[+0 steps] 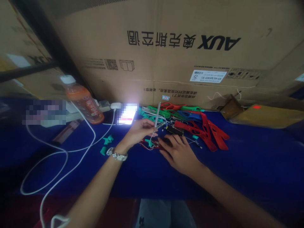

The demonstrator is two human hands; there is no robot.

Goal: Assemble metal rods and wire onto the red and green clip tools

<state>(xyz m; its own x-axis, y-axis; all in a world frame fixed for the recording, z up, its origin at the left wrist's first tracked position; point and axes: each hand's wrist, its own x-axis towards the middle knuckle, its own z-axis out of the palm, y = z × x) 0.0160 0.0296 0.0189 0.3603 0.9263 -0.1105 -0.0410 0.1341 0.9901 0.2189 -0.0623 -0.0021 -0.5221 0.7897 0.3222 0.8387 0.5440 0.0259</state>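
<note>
My left hand (142, 129) pinches a thin metal tube (157, 114) that points up and away from me. A thin white wire (153, 139) hangs from the tube's lower end. To the right, my right hand (177, 152) lies low over the table, its fingers reaching toward small parts. A dark red lighter-like shell (144, 144) with a green piece (149, 142) lies beside its fingertips; whether they touch it I cannot tell. Behind both hands is a heap of green, red and blue plastic lighter shells (210, 131), metal tubes and wires.
Two green plastic pieces (108, 139) lie left on the blue cloth (142, 177). A drink bottle (83, 101), a lit phone (128, 113) and looping white cables (89, 144) are farther left. A large cardboard box (166, 66) stands behind. A yellow packet (268, 117) lies at right.
</note>
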